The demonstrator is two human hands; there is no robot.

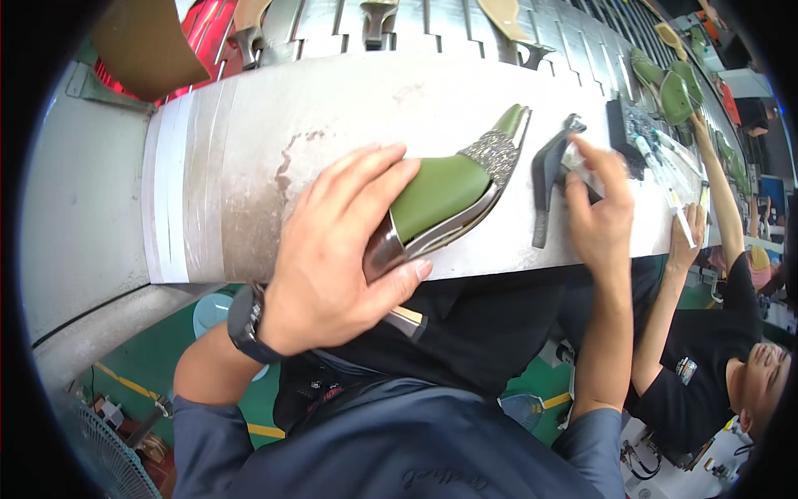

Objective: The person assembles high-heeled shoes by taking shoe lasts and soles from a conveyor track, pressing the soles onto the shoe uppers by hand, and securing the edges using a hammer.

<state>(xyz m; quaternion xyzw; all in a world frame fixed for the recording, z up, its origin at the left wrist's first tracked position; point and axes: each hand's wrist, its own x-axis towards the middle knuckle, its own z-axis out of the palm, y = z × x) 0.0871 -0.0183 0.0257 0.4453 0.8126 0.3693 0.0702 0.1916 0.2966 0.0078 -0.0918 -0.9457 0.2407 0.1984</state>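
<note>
My left hand [332,241] is wrapped round the back end of a green shoe [440,195], thumb below and fingers over the top. The shoe lies tilted on the pale bench, its toe pointing away to the right, with a glittery band across it. A dark brown glossy part [382,249] shows at its back end. Below my thumb a beige and dark piece [407,320] sticks out; what it belongs to is hidden. My right hand [603,195], blurred, pinches something pale beside a dark angled tool [544,175] with a metal end.
A dark box [625,133] and several syringe-like applicators [661,162] lie at the right. Beyond the bench [249,158], a slatted metal conveyor [432,25] carries shoe parts. At the right a co-worker [698,366] reaches toward green shoes [677,96]. A fan [100,441] stands lower left.
</note>
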